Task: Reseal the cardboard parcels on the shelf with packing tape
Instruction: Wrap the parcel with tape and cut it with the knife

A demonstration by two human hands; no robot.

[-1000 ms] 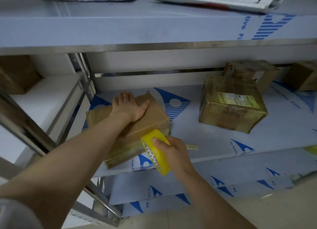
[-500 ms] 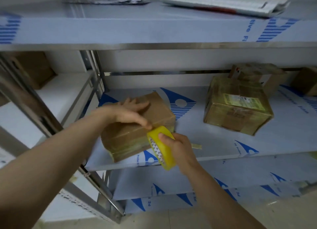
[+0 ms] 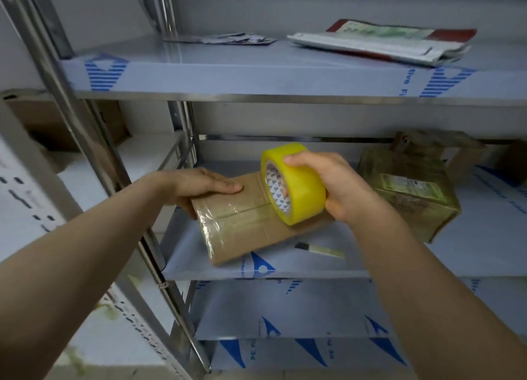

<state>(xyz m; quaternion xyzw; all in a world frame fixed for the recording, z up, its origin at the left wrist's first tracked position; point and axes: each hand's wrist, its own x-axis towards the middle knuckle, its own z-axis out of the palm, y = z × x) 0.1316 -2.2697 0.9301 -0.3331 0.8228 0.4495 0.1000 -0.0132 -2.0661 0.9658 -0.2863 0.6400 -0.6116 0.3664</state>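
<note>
Head view, only view: flat brown cardboard parcel lies on the middle steel shelf with blue-printed film, skewed, its near corner close to the shelf's front edge

Left hand is on the parcel's top at its left end, fingers straight and flat, pressing down, nothing clamped; thumb hidden, can't tell if it hooks the side

Right hand is wrapped round a yellow roll of clear packing tape, fingers over the outer rim, roll held over the parcel's right half; can't tell if the roll touches the cardboard or if a strand runs down to it

Glossy tape already covers the parcel's left end and centre seam

Right of the parcel, apart: bulky tape-wrapped brown parcel with a green-yellow label. Just right of the parcel's near corner: small tan strip with a dark end. Above the parcel, on the upper shelf: folded printed papers

Judgement, risks: pulling tape with only a flat palm holding could spin the parcel or drag it off the front edge; a slack strand could fold on itself or wrinkle, leaving the seam open; the free tape end could snap back onto the roll
</note>
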